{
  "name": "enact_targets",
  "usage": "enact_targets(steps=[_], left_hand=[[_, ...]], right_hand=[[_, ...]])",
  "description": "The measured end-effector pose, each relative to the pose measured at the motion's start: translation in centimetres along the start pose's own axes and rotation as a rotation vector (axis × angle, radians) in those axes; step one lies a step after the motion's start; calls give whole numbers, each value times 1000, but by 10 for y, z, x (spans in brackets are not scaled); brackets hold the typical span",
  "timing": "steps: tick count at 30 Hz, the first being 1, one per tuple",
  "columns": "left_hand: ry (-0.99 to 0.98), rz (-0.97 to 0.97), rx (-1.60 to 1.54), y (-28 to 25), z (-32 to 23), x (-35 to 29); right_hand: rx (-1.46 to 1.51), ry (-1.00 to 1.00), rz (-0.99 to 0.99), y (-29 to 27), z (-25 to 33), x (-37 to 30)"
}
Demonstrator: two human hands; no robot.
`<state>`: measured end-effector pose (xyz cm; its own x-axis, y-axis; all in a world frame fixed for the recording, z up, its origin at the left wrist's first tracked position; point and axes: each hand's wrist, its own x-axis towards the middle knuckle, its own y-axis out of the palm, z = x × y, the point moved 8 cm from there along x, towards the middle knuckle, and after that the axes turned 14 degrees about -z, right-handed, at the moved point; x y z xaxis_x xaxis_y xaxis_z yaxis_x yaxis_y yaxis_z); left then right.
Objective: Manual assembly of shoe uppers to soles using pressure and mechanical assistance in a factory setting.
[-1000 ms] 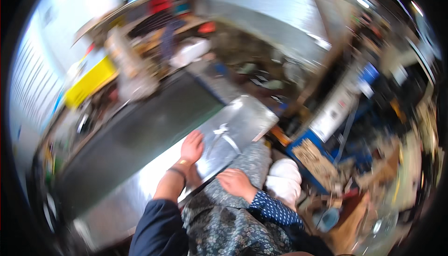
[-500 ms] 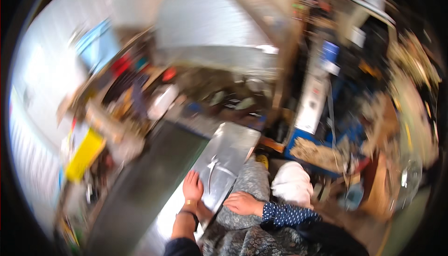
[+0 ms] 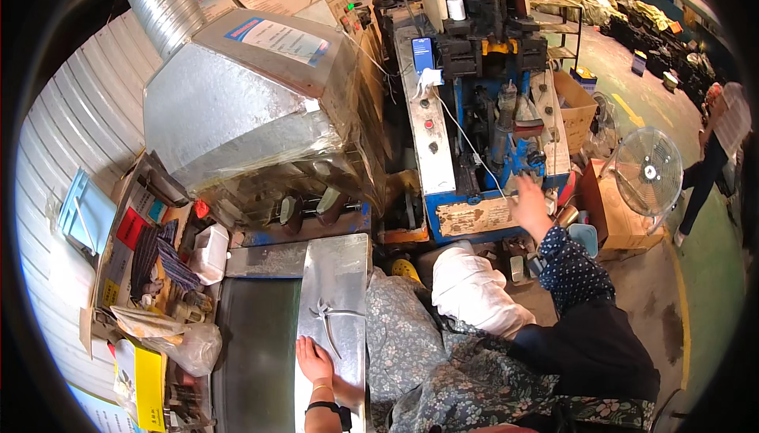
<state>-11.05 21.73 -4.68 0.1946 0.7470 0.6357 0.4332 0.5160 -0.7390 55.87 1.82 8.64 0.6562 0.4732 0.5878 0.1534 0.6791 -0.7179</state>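
My left hand (image 3: pixel 316 360) lies on a shiny metal panel (image 3: pixel 336 263), fingers stretched out and holding nothing. Just ahead of its fingertips, a knotted grey strip (image 3: pixel 323 311) is tied across the panel. Off to the right, my raised right hand (image 3: pixel 528 205) has its fingers apart and nothing visible in them. It appears in front of the lower front of a blue and white machine (image 3: pixel 466 224); whether it touches the machine I cannot tell. A white cloth (image 3: pixel 474 291) covers my knee, and patterned fabric (image 3: pixel 403 330) lies over my lap.
Left of the panel runs a dark conveyor belt (image 3: pixel 257 346), leading under a metal hood (image 3: pixel 237 101) where shoes (image 3: pixel 328 205) show. A cluttered shelf (image 3: pixel 170 275) lines the left wall. At right stand a fan (image 3: pixel 648 171), a cardboard box (image 3: pixel 609 212) and another person (image 3: pixel 715 148).
The view has swung to the right and steadied. My right hand has left my lap and reached forward to the machine. My left hand stays on the metal panel.
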Motion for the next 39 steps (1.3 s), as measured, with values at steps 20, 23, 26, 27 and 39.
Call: enact_targets(steps=[20, 23, 26, 27, 39], left_hand=[[-137, -44, -38, -23, -2, 4], [-96, -27, -2, -20, -2, 1], [-60, -8, 46, -28, 4, -1], [-49, 2, 47, -27, 1, -2], [-61, -60, 91, -31, 29, -16]], right_hand=[[828, 1181, 317, 88, -117, -42], [853, 1116, 324, 105, -134, -42], [713, 920, 348, 158, -154, -37], [624, 832, 293, 173, -174, -31], [-583, -911, 202, 226, -84, -21]])
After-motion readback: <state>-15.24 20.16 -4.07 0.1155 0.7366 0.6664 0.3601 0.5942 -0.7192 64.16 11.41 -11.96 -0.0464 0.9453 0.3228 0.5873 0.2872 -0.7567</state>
